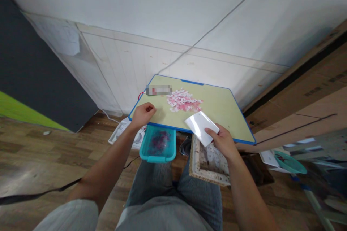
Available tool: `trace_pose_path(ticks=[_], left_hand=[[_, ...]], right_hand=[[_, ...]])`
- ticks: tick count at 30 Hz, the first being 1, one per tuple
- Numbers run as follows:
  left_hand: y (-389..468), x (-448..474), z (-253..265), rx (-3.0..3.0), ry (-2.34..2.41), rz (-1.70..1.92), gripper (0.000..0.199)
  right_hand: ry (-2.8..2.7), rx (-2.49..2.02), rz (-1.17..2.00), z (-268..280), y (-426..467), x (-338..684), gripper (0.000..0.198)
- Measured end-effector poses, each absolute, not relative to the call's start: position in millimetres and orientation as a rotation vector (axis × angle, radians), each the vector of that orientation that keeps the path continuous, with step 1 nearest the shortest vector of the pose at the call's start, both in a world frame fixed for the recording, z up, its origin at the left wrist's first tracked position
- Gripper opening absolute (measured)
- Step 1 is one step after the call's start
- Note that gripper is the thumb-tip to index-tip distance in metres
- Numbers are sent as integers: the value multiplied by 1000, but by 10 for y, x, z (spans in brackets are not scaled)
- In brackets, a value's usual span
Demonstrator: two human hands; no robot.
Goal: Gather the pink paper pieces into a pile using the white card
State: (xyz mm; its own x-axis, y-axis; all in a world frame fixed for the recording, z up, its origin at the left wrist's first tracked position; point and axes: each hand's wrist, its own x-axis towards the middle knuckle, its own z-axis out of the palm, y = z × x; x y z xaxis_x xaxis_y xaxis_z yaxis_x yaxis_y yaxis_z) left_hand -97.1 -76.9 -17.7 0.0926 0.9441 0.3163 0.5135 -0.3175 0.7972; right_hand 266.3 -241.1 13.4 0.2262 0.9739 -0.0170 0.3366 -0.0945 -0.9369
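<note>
My right hand (pixel 221 139) grips a glossy white rectangular sheet (pixel 200 126) by its right edge, thumb on top. The sheet is tilted and overlaps the front edge of a pale yellow table (pixel 217 97) with a blue rim. A pile of small white and pink pieces (pixel 185 100) lies on the tabletop, beyond the sheet. Near the table's front left, my left hand (pixel 143 114) is closed with curled fingers; whether anything is inside them is hidden. A blurred-out long object (pixel 159 90) lies behind that hand, left of the pile.
Below the front edge sits a teal plastic bin (pixel 158 159) with dark reddish contents. A speckled open box (pixel 208 173) stands under my right forearm. At left is a white tray (pixel 115 135); cardboard (pixel 295 94) leans at right. A wall (pixel 173 18) rises behind the table.
</note>
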Motion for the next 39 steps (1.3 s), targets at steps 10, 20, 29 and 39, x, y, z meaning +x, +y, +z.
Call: trace_pose_path(ticks=[10, 20, 29, 39], left_hand=[[-731, -970, -169, 1894, 1601, 1128, 26], [-719, -991, -153, 1893, 1626, 1074, 31], [-770, -974, -118, 1953, 1665, 1005, 32], [-756, -975, -112, 2022, 1672, 897, 36]], right_hand=[[-1070, -1590, 840, 163, -2452, 2860, 51], [-1020, -1657, 711, 116, -2450, 3061, 44], [-980, -1604, 667, 110, -2531, 2991, 39], [-967, -1611, 639, 38, -2682, 3164, 43]])
